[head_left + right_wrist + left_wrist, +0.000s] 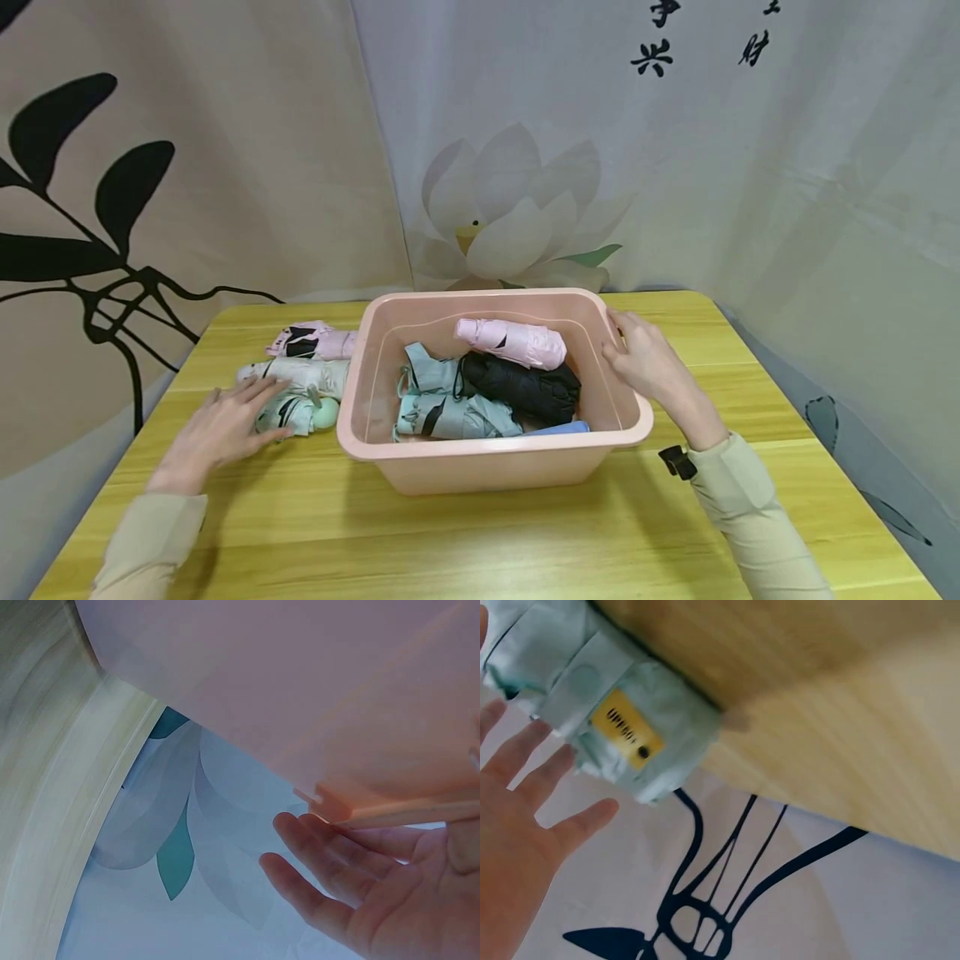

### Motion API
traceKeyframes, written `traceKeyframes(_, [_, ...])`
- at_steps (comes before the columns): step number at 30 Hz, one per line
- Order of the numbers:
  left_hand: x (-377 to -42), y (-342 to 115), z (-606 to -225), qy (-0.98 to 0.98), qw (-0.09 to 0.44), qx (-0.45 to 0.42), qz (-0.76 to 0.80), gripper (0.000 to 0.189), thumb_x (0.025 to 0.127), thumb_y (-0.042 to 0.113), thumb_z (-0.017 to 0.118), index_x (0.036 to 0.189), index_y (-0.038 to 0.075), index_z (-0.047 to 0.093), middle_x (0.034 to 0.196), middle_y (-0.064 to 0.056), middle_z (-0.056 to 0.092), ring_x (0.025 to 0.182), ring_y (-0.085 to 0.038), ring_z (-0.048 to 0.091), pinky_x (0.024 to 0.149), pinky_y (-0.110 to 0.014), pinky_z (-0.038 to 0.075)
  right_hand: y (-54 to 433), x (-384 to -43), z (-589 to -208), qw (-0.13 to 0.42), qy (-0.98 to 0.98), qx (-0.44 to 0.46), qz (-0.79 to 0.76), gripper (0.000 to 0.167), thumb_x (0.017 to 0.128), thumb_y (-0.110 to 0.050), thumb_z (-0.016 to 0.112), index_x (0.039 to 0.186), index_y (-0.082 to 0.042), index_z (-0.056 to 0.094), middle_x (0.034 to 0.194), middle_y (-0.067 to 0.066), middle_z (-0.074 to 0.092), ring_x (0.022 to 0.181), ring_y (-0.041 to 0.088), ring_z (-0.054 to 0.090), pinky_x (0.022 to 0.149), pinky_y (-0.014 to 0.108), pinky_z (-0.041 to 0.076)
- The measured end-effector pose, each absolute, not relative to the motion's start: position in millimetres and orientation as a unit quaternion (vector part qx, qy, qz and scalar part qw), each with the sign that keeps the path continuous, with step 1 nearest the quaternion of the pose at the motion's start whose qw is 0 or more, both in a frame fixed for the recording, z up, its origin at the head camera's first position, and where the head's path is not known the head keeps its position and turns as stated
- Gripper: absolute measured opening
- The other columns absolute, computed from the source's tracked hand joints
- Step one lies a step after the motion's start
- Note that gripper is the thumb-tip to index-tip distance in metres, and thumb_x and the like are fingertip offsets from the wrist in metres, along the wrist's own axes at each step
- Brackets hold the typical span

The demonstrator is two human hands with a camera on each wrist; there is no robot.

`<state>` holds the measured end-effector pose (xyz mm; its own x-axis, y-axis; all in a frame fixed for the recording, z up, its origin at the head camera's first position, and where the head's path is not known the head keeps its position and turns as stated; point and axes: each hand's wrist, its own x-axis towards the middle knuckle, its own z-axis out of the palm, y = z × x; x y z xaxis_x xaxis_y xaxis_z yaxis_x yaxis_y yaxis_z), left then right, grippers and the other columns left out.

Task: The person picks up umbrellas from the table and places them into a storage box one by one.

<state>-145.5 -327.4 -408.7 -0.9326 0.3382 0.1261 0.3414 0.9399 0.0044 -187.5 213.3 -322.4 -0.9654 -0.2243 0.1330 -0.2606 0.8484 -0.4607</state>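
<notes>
Lying just to the right of the spread fingers of the left hand, the mint umbrella was beside the pink bin, its long axis pointing sideways to it. The right hand, farther away, pinched the bin's rim.

A light wooden table with visible grain is spanning the foreground, its far corners rounding off before a pale fabric backdrop. A printed black plant is spreading across the left side, broad leaves rising above tangled stems. At center, a large white-gray lotus is blooming around a yellow heart, with a green leaf pointing out at lower right. Black brush-style characters are lining the top right, while thin leaf outlines are trailing down blue-gray fabric beside the table.
</notes>
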Motion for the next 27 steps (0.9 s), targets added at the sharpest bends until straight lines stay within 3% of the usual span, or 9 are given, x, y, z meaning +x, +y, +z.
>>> traceKeyframes(5, [-143.7, -331.9, -415.0, -0.985, 0.042, -0.166, -0.013, 0.076, 0.079, 0.048, 0.071, 0.139, 0.009, 0.045, 0.142, -0.027, 0.043, 0.128, -0.049, 0.041, 0.099, -0.077, 0.025, 213.3, -187.4, -322.4, 0.036, -0.961, 0.125, 0.246, 0.056, 0.092, -0.012, 0.049, 0.140, 0.014, 0.035, 0.139, 0.034, 0.042, 0.128, 0.049, 0.042, 0.106, 0.059, 0.037])
traceKeyframes(19, [-142.5, -336.0, -421.6, -0.974, 0.103, -0.200, 0.006, 0.078, 0.063, 0.024, 0.085, 0.132, 0.008, 0.053, 0.132, -0.021, 0.055, 0.117, -0.044, 0.052, 0.089, -0.077, 0.034, 213.6, -189.0, -323.5, 0.046, -0.960, 0.128, 0.245, 0.055, 0.091, -0.011, 0.050, 0.139, 0.014, 0.036, 0.137, 0.035, 0.044, 0.126, 0.049, 0.044, 0.105, 0.058, 0.039])
traceKeyframes(27, [-145.0, -334.6, -424.7, -0.976, 0.104, -0.192, 0.010, 0.075, 0.063, 0.017, 0.085, 0.131, 0.010, 0.054, 0.130, -0.023, 0.056, 0.116, -0.047, 0.053, 0.089, -0.078, 0.034, 214.7, -188.3, -325.2, 0.048, -0.960, 0.126, 0.244, 0.055, 0.091, -0.011, 0.050, 0.138, 0.014, 0.037, 0.135, 0.034, 0.045, 0.125, 0.048, 0.045, 0.105, 0.058, 0.040])
